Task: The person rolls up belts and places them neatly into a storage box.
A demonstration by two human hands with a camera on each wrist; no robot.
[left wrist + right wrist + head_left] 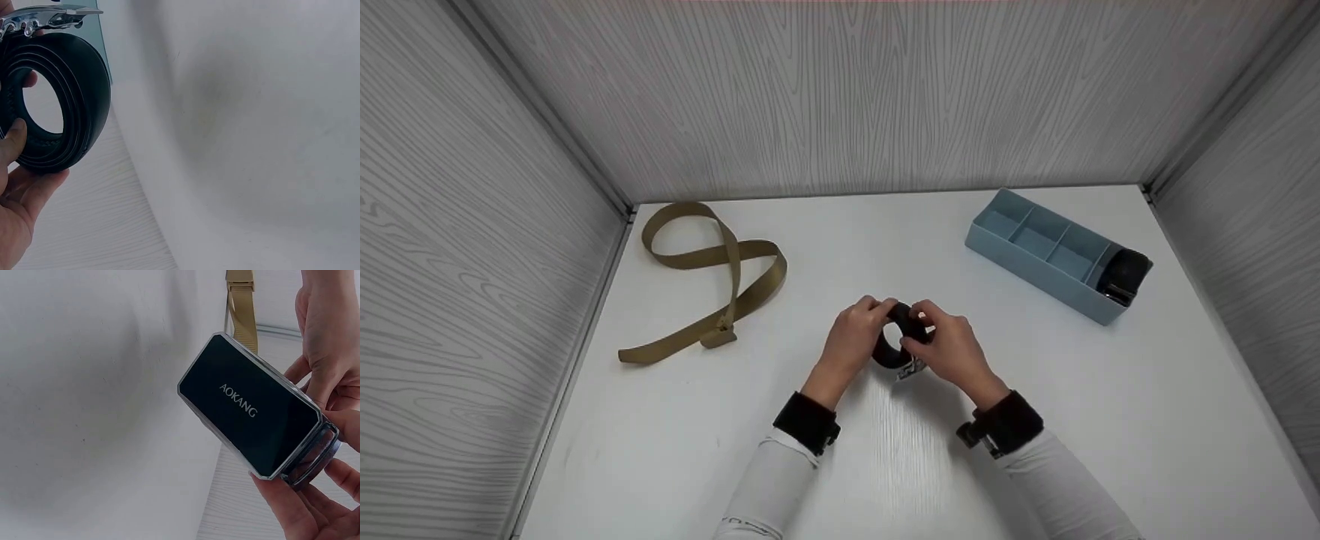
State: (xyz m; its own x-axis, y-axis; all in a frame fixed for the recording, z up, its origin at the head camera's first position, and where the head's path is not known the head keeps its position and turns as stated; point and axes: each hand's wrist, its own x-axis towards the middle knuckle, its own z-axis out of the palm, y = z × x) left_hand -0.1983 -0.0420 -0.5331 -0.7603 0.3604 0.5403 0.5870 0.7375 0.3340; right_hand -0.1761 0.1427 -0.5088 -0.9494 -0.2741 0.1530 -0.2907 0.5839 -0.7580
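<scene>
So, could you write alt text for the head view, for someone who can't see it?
A person's left hand and right hand hold a coiled black belt over a white table. A tan strap lies looped at left; at right, a blue divided box holds a black item in an end compartment.

Fingers [43,195] curled (wrists [823,385] apart)

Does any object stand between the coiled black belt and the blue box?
Nothing visible but the right hand, gripping the coiled black belt on the side toward the blue box; beyond it, only tabletop shows.
</scene>
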